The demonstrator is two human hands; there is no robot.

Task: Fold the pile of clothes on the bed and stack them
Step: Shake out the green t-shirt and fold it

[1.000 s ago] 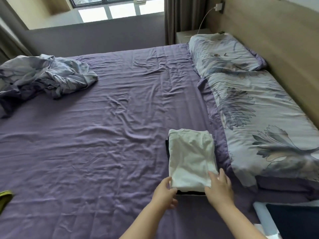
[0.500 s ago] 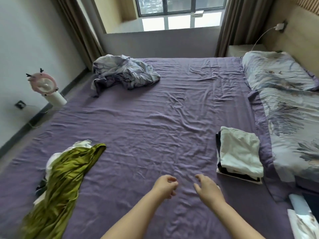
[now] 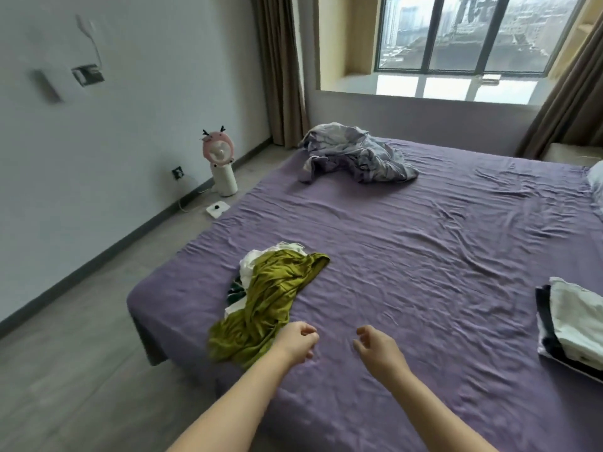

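Note:
An unfolded pile of clothes lies near the bed's left front corner, with an olive-green garment (image 3: pixel 267 301) on top of white (image 3: pixel 261 259) and dark pieces. A stack of folded clothes (image 3: pixel 574 324), white on top of dark, sits at the right edge of view. My left hand (image 3: pixel 295 342) hovers just right of the green garment, fingers loosely curled, holding nothing. My right hand (image 3: pixel 380 350) hovers over the purple sheet (image 3: pixel 424 256) beside it, fingers loosely bent, also holding nothing.
A crumpled grey-purple duvet (image 3: pixel 355 154) lies at the far side of the bed. A pink fan (image 3: pixel 220 164) and a small white object (image 3: pixel 217 209) stand on the floor by the left wall. A pillow corner (image 3: pixel 597 181) shows at far right.
My hands left the folded stack and moved left across the bed. The view swung left, bringing the green pile close to my left hand.

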